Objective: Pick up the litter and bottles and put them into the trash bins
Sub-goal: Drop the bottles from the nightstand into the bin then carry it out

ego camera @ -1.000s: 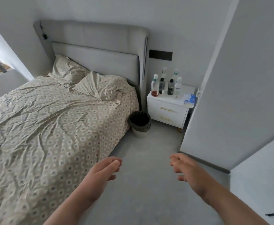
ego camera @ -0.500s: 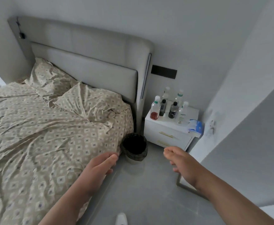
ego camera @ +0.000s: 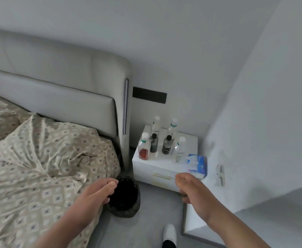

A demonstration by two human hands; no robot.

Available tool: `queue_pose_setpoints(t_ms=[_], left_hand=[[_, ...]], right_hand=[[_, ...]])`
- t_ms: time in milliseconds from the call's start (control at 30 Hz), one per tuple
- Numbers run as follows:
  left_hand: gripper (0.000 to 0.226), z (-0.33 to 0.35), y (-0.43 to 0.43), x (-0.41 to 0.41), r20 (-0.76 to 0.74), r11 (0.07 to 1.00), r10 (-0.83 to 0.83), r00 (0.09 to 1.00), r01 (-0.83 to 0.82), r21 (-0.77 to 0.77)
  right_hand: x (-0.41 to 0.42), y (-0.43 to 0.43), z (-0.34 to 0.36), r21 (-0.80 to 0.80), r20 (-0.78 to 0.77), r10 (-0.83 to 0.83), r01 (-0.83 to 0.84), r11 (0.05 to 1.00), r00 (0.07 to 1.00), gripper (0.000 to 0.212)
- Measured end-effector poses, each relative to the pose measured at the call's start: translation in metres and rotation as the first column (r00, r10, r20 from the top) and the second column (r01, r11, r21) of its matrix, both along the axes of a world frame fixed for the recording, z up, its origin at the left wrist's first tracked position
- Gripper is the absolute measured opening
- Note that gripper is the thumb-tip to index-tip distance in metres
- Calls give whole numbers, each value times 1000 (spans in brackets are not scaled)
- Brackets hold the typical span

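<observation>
Several bottles stand on a white nightstand [ego camera: 152,167]: one with red liquid [ego camera: 144,149], a small dark one [ego camera: 154,143], another dark one [ego camera: 167,144], a clear one [ego camera: 180,148], and two taller clear ones at the back [ego camera: 156,124]. A round trash bin [ego camera: 124,197] lined with a black bag stands on the floor between bed and nightstand. My left hand [ego camera: 94,194] hovers with fingers apart, overlapping the bin's left rim in the image. My right hand [ego camera: 191,188] is held out empty in front of the nightstand's drawers.
A bed [ego camera: 39,167] with patterned sheets and pillows fills the left. A blue tissue pack [ego camera: 196,162] lies on the nightstand's right edge. A white wall corner [ego camera: 254,158] juts in close on the right. My white shoe [ego camera: 169,233] is on the grey floor.
The view has moved closer to the nightstand and bin, which now look larger. Both hands stay held out and empty, now nearer the bin and drawers.
</observation>
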State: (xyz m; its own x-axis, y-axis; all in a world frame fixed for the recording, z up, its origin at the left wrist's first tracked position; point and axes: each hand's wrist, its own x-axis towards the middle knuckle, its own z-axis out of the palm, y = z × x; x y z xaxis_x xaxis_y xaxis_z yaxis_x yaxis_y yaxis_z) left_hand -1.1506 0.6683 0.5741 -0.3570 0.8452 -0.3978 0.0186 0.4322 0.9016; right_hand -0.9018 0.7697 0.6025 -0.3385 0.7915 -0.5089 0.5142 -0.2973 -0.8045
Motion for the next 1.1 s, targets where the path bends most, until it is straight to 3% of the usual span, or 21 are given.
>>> queue_pose_setpoints(t_ms=[267, 367, 467, 533, 700, 800, 900, 1100], left_hand=[[37, -12, 121, 13, 27, 992, 112, 993, -110, -59], [28, -24, 179, 8, 22, 994, 97, 995, -96, -57], [18, -43, 239, -3, 47, 992, 108, 993, -104, -65], [26, -65, 278, -15, 10, 992, 95, 995, -94, -85], [61, -128, 352, -35, -344, 962, -103, 933, 5, -273], [76, -165, 372, -39, -400, 899, -310, 863, 128, -419], [72, -194, 378, -41, -452, 855, -435, 778, 200, -478], [38, -208, 397, -45, -590, 872, -457, 665, 206, -443]], right_hand=[[-8, 158, -24, -3, -17, -19, 19, 1000, 1000, 39], [-12, 213, -44, -24, -50, -126, 125, 992, 991, 17], [-16, 258, -71, 12, -24, -306, 306, 952, 952, 27], [-20, 284, -91, 54, 31, -373, 371, 927, 927, 29], [-32, 326, -151, 152, 376, -195, 147, 977, 906, 53], [-41, 338, -182, 98, 589, 10, -83, 992, 808, 66], [-49, 342, -209, 71, 662, 106, -203, 977, 742, 59], [-52, 339, -236, 184, 707, 29, -223, 957, 707, 37]])
